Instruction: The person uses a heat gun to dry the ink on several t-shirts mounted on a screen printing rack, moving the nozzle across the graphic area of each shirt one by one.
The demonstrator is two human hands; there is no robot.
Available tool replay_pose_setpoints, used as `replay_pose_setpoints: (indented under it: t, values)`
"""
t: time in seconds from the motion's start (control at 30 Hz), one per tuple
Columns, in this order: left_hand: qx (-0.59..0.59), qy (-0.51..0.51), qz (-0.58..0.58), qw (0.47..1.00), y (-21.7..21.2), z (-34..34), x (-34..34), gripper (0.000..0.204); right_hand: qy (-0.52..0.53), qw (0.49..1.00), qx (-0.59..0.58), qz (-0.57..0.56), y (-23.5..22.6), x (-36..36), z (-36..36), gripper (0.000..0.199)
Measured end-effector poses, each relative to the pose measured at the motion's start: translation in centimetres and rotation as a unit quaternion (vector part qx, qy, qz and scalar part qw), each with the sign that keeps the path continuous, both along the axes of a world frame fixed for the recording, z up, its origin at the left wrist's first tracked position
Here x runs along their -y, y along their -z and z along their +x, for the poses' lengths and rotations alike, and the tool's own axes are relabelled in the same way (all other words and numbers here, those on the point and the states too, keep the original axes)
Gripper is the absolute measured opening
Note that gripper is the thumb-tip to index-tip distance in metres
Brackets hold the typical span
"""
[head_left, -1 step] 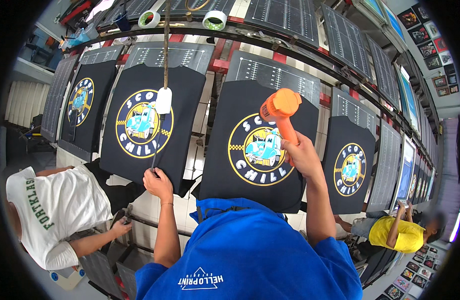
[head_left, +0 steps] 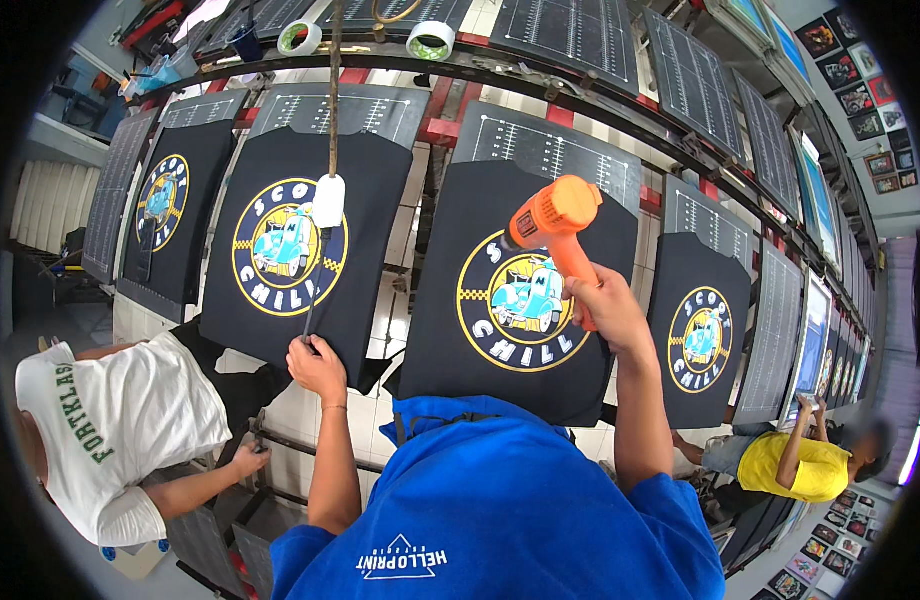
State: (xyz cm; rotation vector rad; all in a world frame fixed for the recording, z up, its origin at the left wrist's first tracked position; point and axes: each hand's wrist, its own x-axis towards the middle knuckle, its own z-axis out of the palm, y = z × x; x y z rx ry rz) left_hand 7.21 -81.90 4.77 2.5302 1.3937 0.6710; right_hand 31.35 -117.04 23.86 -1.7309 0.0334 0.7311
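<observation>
My right hand (head_left: pixel 612 305) is wrapped round the handle of an orange heat gun (head_left: pixel 560 215). Its dark nozzle points left over a black T-shirt (head_left: pixel 435 350), whose round print (head_left: pixel 525 297) shows a light-blue scooter. My left hand (head_left: pixel 318 368) pinches a thin black cord (head_left: pixel 309 318) at the lower edge of another printed black shirt (head_left: pixel 375 200). That cord runs up to a white connector (head_left: pixel 329 201), which hangs from a brown cord (head_left: pixel 334 90) in front of the shirt.
More printed black shirts lie on boards at far left (head_left: pixel 205 165) and right (head_left: pixel 735 280). Beyond are a dark rail (head_left: pixel 540 85) and tape rolls (head_left: pixel 430 41). A person in white (head_left: pixel 130 410) stands left; another in yellow (head_left: pixel 800 470) is at right.
The heat gun has turned in my right hand, its nozzle swinging left and showing more. My left hand keeps its place on the cord. The person in white has shifted slightly.
</observation>
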Motion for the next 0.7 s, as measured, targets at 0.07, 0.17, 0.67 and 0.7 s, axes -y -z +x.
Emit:
replay_pose_setpoints:
  t: [0.07, 0.17, 0.67, 0.7]
  values:
    - [0.0, 0.004, -0.008, 1.0, -0.1, 0.0, 0.0, 0.015, 0.003, 1.0, -0.015, 0.016, 0.1, -0.1, 0.3, 0.026]
    - [0.004, 0.005, -0.01, 1.0, -0.1, 0.1, 0.0, 0.015, 0.014, 0.999, 0.036, -0.024, 0.3, -1.3, -0.1, 0.027]
    - [0.027, 0.007, 0.015, 1.0, -0.2, 0.3, 0.0, 0.014, -0.013, 1.0, 0.008, -0.018, 0.8, -2.4, 0.1, 0.023]
    - [0.033, 0.009, 0.019, 0.999, -0.1, 0.2, 0.0, 0.014, -0.026, 0.999, -0.005, -0.019, 0.8, -2.4, 0.3, 0.023]
